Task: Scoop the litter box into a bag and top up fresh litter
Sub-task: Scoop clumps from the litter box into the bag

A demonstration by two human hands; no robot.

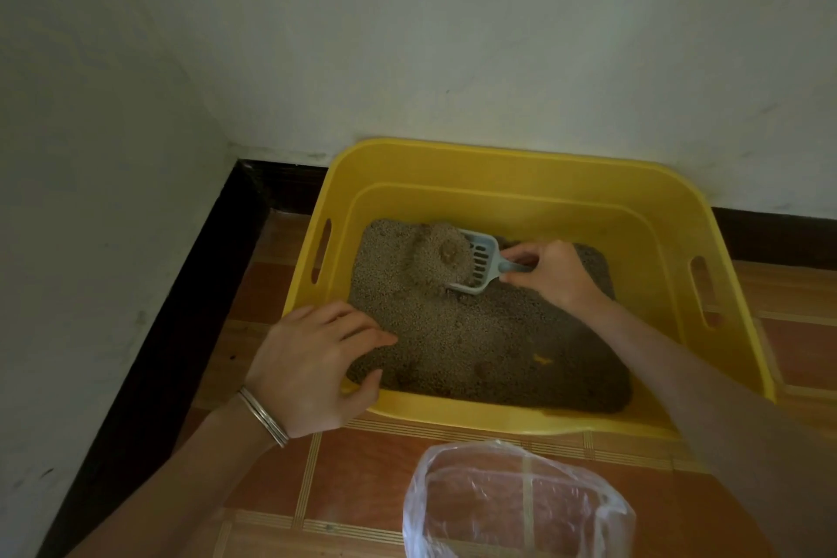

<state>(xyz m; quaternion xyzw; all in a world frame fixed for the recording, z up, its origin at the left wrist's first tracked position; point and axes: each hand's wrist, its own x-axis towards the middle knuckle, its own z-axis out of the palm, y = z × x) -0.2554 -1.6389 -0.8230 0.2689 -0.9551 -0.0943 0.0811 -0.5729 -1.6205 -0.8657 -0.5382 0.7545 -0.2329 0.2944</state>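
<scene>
Nearest the camera, a clear plastic bag (516,503) stands open on the tiled floor (362,476), just in front of the yellow litter box (498,177) set in the wall corner. Left hand (312,367), with bangles (265,417) at the wrist, rests with relaxed fingers over the box's near-left rim. Farther right, right hand (550,274) grips the handle of a pale blue slotted scoop (480,261), pushed into a mound of litter (475,340).

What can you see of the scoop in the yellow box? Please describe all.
The scoop is pale blue-grey and looks like plastic, with slots in its base and a short handle. It lies tilted in the litter near the far side of the yellow box, heaped with litter. The right hand grips its handle.
</scene>
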